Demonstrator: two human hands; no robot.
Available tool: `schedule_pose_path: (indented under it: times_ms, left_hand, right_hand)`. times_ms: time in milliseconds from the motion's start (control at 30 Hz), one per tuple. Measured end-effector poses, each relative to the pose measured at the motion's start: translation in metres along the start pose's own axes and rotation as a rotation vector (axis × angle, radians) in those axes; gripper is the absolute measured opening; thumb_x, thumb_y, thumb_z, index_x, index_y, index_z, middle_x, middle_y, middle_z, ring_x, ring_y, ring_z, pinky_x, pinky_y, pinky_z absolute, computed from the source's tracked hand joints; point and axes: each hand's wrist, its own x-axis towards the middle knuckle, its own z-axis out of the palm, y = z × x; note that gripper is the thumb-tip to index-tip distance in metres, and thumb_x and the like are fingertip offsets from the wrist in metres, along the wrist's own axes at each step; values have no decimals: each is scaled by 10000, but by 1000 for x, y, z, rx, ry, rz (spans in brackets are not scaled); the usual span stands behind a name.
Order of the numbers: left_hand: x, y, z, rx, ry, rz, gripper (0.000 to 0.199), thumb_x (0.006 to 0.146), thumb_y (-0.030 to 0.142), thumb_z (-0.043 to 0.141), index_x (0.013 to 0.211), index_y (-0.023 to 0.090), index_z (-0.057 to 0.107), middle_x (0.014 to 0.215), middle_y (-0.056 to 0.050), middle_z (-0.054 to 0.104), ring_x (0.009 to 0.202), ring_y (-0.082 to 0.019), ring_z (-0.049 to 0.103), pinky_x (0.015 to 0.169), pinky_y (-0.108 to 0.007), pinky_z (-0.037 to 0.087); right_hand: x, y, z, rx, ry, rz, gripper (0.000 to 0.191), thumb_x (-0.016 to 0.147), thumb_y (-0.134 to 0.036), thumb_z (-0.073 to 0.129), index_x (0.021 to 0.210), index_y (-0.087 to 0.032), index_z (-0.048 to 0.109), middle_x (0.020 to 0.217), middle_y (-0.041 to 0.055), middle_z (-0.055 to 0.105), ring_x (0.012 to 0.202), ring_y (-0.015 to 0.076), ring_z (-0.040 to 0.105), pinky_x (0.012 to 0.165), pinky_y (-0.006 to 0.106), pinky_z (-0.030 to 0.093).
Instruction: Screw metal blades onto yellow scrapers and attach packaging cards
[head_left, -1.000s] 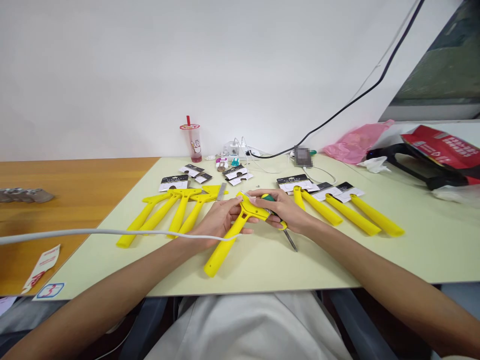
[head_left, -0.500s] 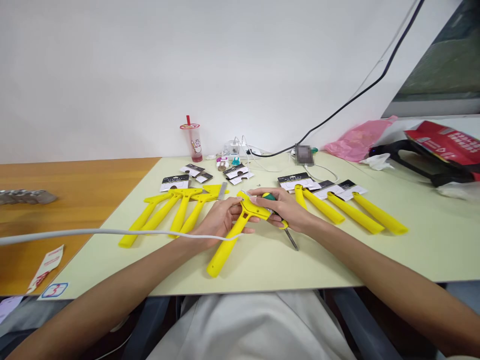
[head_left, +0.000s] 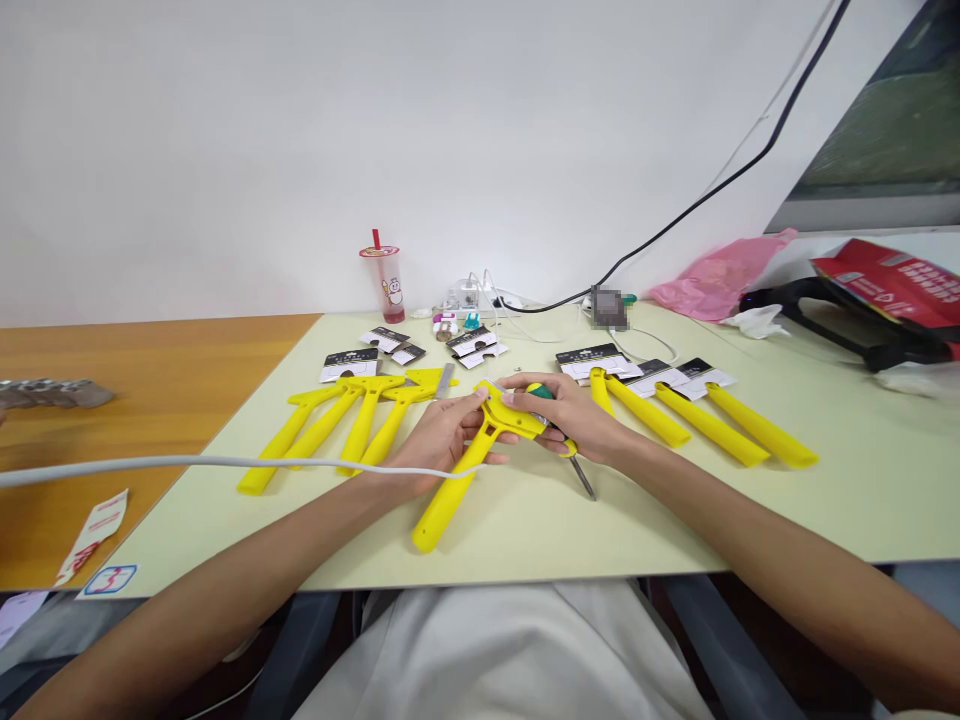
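Both my hands are closed, fingers curled: my left hand (head_left: 442,436) grips a yellow plastic scraper (head_left: 491,430) over the pale tabletop (head_left: 525,540), my right hand (head_left: 574,420) a green-handled screwdriver (head_left: 541,392) touching the scraper's head.

A plain white wall (head_left: 300,150) fills the upper part of the view, evenly lit by soft light. At the far right, a window (head_left: 874,120) with a pale frame shows a dim green blur. A black cable (head_left: 701,200) slants down the wall. Below, two tables meet end to end: a pale yellow-green table (head_left: 637,525) runs from the center to the right, and a warm orange wooden table (head_left: 150,390) sits to the left. Dark, indistinct shadow lies below the tables' front edge.
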Motion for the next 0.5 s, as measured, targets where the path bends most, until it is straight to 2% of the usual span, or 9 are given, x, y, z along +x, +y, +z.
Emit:
schedule_pose_path:
  times_ms: [233,500]
  left_hand:
    - [0,1,1,21,-29,-5,308,1110,375,647,1177,99,764,1092,-222,853,929,-277,860,679,-301,707]
    - [0,-3,3,69,29,39,338,1058,447,741,1116,116,776,1010,-189,859,896,-260,860,665,-272,701]
  right_hand:
    - [3,5,-2,2,2,-27,680,734,-577,1008,1222,-166,774,573,-101,514,399,55,345,337,220,263]
    - [0,2,-2,1,-15,-57,643,719,-563,1025,1193,-203,782,739,-82,573,395,35,373,327,237,256]
